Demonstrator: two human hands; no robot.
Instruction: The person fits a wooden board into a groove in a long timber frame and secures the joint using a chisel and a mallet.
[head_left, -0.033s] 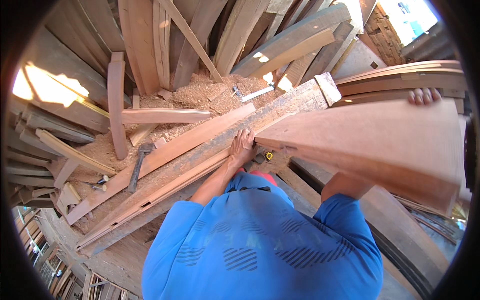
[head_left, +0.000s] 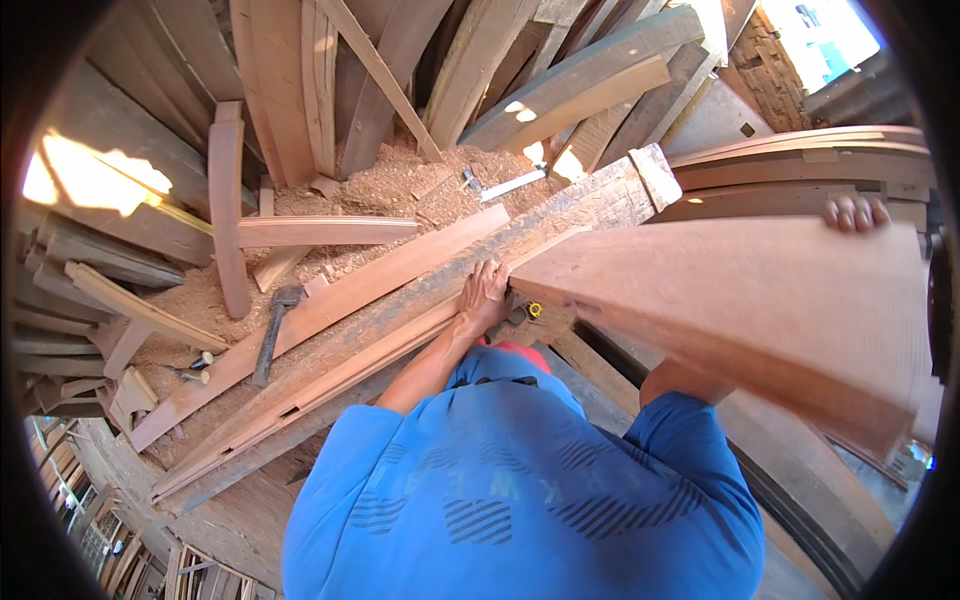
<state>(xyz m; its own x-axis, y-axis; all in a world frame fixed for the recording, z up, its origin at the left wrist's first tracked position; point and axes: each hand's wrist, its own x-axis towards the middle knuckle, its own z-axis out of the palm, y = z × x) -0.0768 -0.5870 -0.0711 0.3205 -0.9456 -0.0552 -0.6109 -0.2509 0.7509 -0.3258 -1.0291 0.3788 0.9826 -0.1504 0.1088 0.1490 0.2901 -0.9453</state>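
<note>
Holding a wide reddish-brown wooden board (head_left: 740, 300) at the right of the frame, the person in the blue shirt (head_left: 520, 490) is using both hands. The right hand (head_left: 856, 212) is curling its fingers over the far top edge of the board at the upper right, gripping it; only the fingertips are showing. The left hand (head_left: 486, 296) is lying near the middle of the frame with fingers spread open, pressing where the narrow end of the board is meeting a long grey rough wooden beam (head_left: 480, 280). The board is tilting up off the beam, so it looks like the lifting is already under way, and moving it somewhere is what is left. A small yellow and black thing (head_left: 533, 310), maybe a tape measure, is sitting just beside the left hand. One dark hammer (head_left: 272, 335) is lying at the left, on a long flat plank (head_left: 330, 310). One shiny metal tool (head_left: 505, 185) is resting on the heap of sawdust (head_left: 370, 190) at the upper middle. Many more planks are leaning all around, too many to count.
</note>
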